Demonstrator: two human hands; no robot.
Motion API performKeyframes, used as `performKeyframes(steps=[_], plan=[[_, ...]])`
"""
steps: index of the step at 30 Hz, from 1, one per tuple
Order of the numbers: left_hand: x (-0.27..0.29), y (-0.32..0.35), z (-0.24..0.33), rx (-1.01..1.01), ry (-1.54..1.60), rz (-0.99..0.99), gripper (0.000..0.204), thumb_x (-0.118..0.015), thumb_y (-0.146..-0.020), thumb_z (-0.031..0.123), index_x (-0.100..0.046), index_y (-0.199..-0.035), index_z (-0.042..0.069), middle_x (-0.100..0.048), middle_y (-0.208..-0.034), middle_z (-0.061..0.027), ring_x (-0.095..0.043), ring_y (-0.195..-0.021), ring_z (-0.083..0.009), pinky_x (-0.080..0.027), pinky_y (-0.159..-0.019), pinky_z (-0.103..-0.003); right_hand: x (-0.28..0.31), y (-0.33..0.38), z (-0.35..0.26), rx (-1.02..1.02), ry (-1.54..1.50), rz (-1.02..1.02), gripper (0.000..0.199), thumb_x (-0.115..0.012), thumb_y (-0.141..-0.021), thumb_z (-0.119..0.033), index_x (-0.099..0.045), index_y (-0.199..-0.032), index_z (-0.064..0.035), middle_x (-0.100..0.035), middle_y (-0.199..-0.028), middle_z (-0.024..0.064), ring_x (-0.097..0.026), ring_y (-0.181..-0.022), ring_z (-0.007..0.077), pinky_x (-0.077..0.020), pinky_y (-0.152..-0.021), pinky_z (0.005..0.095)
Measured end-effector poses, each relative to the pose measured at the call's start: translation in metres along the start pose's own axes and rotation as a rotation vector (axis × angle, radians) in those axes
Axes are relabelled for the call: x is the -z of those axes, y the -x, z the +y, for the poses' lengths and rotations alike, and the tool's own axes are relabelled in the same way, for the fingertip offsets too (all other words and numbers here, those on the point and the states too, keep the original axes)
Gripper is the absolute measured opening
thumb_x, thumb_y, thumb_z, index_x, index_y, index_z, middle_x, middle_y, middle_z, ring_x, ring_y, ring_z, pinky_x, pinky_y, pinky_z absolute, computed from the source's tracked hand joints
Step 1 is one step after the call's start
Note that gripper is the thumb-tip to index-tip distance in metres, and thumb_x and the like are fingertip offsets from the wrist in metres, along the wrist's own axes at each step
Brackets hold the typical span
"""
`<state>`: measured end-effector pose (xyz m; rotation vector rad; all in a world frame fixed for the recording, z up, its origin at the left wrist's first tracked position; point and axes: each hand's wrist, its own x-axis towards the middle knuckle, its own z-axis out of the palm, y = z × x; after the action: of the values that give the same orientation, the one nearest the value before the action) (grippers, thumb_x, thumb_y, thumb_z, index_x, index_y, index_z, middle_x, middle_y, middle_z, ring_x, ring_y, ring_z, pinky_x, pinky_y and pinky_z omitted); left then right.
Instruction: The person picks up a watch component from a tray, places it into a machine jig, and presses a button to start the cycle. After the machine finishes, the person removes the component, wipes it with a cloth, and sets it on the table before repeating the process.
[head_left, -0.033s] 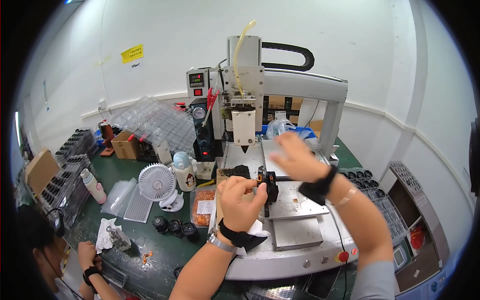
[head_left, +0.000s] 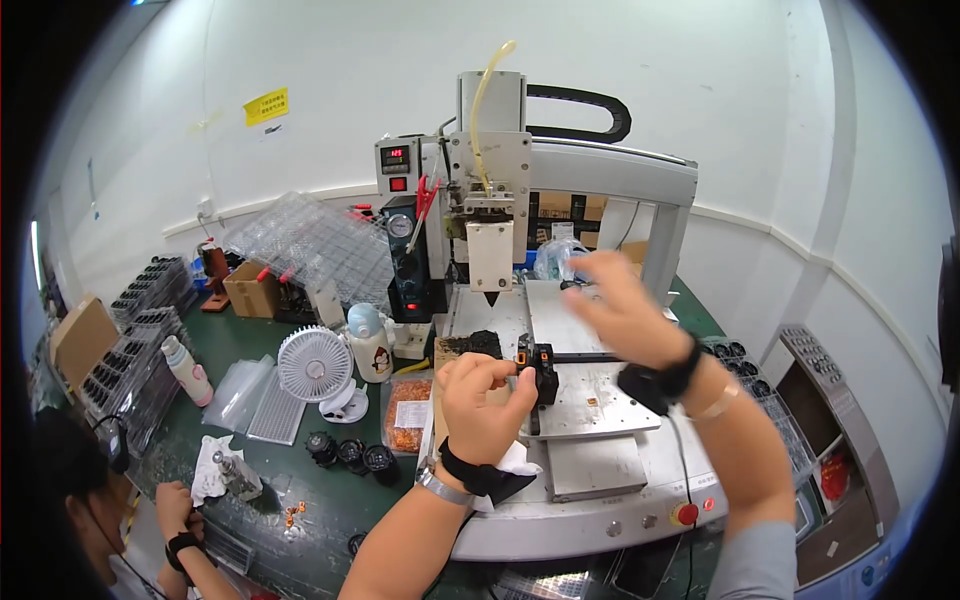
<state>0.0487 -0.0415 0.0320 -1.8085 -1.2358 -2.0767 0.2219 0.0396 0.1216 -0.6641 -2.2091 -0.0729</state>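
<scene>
My left hand (head_left: 483, 400) is closed in a pinch at the left side of a small black fixture (head_left: 545, 380), with thumb and forefinger against it. Two orange-edged openings show near the top of this fixture, which stands on a silver metal plate (head_left: 592, 402). My right hand (head_left: 625, 308) is raised over the rear plate (head_left: 550, 310), right of the machine's dark pointed tip (head_left: 491, 298). Motion smears its fingers; a small dark spot (head_left: 570, 285) shows at the fingertips, too blurred to name. Both wrists wear black straps.
A gantry machine (head_left: 610, 165) spans the bench. Leftward are a white fan (head_left: 316, 365), a bottle (head_left: 370, 342), a bag of orange parts (head_left: 406, 415) and black round parts (head_left: 350, 456). Black parts in trays (head_left: 735, 355) lie right. Another person's hand (head_left: 174, 510) is at lower left.
My right hand has shifted slightly right, its wrist strap with it. My left hand remains at the black fixture. The machine's red display has changed.
</scene>
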Motion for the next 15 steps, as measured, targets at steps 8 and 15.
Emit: performKeyframes(steps=[8,15], plan=[[0.008,0.003,0.006,-0.067,-0.032,-0.025,0.014,-0.072,-0.064,0.009,-0.06,-0.068,0.006,-0.052,-0.068,-0.0025,-0.047,-0.067,-0.0172,-0.032,-0.07,-0.031,0.096,0.15,-0.095,-0.159,-1.038,-1.499,0.023,-0.06,-0.084,-0.023,-0.062,-0.092,-0.0014,-0.062,-0.086,0.0171,-0.059,-0.077,0.0301,-0.0462,-0.067,0.036],[0.003,-0.001,0.018,-0.16,0.012,-0.078,0.015,-0.073,-0.06,0.01,-0.059,-0.067,0.008,-0.051,-0.066,-0.0014,-0.047,-0.063,-0.0175,-0.029,-0.07,-0.032,0.031,0.378,-0.116,-0.828,-1.401,-1.281,0.043,-0.063,-0.083,-0.023,-0.05,-0.114,0.004,-0.063,-0.094,0.0124,-0.055,-0.088,0.0126,-0.046,-0.074,0.0327]])
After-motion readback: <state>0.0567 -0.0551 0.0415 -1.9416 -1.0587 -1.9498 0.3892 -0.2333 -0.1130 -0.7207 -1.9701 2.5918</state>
